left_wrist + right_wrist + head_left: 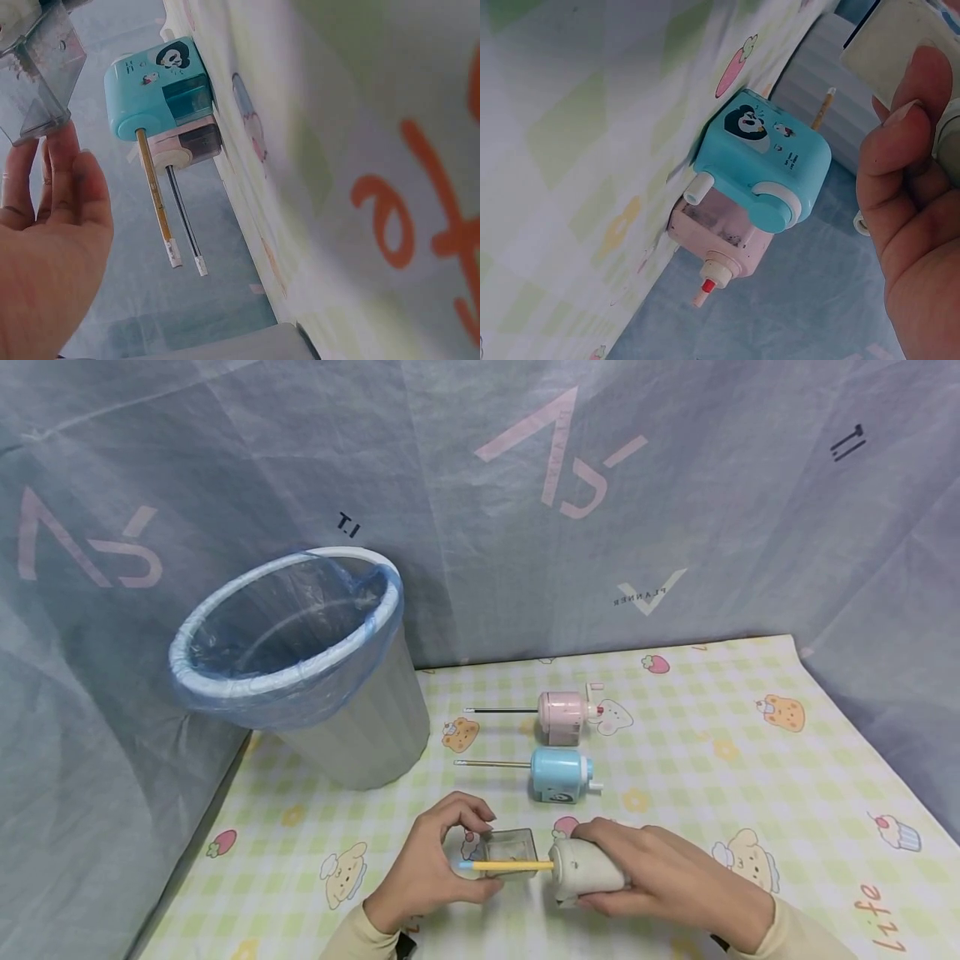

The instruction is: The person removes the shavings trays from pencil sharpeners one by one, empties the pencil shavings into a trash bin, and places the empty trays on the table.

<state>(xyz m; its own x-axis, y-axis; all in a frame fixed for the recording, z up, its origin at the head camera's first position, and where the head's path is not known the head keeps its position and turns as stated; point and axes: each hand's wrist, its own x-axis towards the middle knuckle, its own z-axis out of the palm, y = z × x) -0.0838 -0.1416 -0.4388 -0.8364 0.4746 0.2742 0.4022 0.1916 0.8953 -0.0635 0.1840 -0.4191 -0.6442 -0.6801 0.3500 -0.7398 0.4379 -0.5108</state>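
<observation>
My right hand (pixel 645 868) grips a cream-white crank pencil sharpener (pixel 585 867), lifted and tipped on its side. A yellow pencil (pixel 517 865) with a blue end sticks out of it toward the left. My left hand (pixel 442 852) holds a clear shavings drawer (pixel 512 842) between fingers and thumb, apart from the sharpener body. Grey-brown residue clings inside that drawer, seen in the left wrist view. Beyond the hands stand a blue sharpener (pixel 557 775) and a pink sharpener (pixel 562 717), each with a pencil stuck in it. The white sharpener's crank is hidden by my right hand.
At the back left stands a grey trash bin (pixel 375 718) lined with a blue plastic bag (pixel 300 693). A checked tablecloth (pixel 720 702) with cartoon prints covers the table. Grey-blue cloth (pixel 450 485) hangs behind and at both sides.
</observation>
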